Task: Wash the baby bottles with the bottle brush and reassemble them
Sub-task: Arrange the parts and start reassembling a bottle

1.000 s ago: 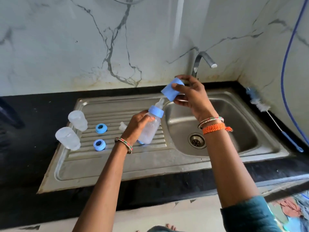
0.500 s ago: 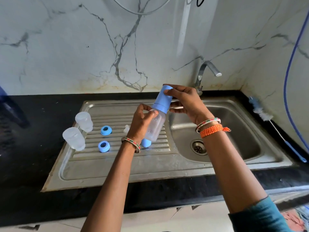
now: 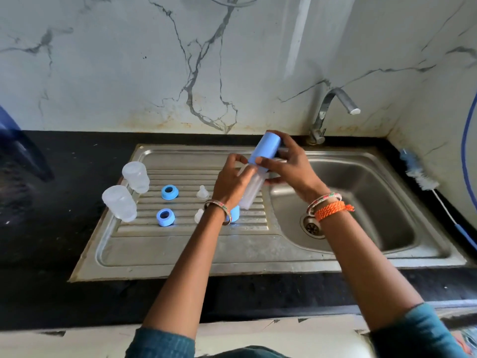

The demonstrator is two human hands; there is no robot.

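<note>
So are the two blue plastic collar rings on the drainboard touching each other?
Apart. The head view shows bare ribbed steel between the far blue ring and the near blue ring.

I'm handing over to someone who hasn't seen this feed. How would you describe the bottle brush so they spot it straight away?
Start at the steel sink and look past the right rim of its basin, onto the black counter along the right wall. The bottle brush lies there, bristles towards the back corner. It is the only long thin thing: fluffy white and blue head, white stem, blue handle.
</note>
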